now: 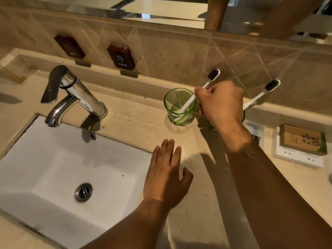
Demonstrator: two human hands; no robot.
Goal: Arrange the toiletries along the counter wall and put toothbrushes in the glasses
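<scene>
R hand pinched a toothbrush standing in the green glass just left of it. 2nd toothbrush leaned behind that hand, its glass mostly hidden. L hand lay flat, fingers spread, on bench. Brushes looked done; soap box not yet at wall.

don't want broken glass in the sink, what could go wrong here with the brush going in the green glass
1. The right hand holds the toothbrush leaning steeply in the green glass; its weight on the rim might tip the glass.
2. The second glass sits mostly hidden behind that wrist, so pulling back could knock it.
3. The left hand rests flat on the counter, steadying neither glass.
</scene>
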